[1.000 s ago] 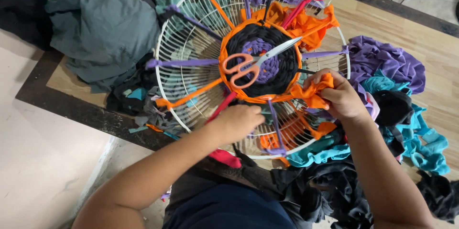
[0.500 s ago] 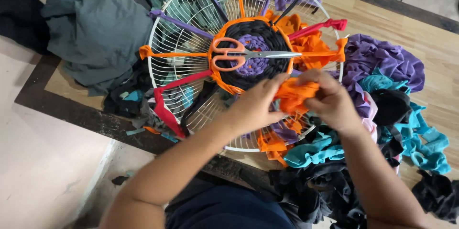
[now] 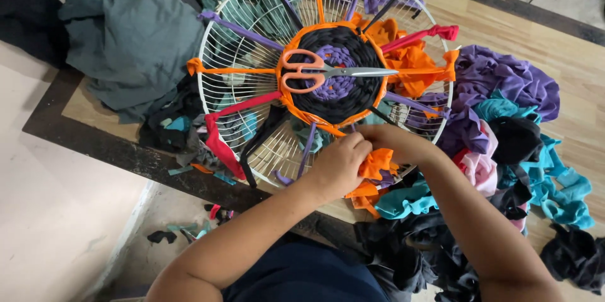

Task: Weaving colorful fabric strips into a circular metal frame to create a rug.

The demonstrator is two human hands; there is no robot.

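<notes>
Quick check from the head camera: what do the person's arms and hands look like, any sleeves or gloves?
Both arms are bare to the frame edge. The left hand and right hand wear no gloves; no rings or watch show. A dark navy garment covers the body below.

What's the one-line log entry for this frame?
left hand: gripping orange fabric strip | right hand: on same strip | scissors: resting on woven centre | wire fan guard: on table

Both hands, left hand (image 3: 337, 166) and right hand (image 3: 394, 141), grip an orange fabric strip (image 3: 377, 164) at the near edge of the white wire fan guard (image 3: 252, 24); orange-handled scissors (image 3: 315, 73) lie on the woven centre
</notes>
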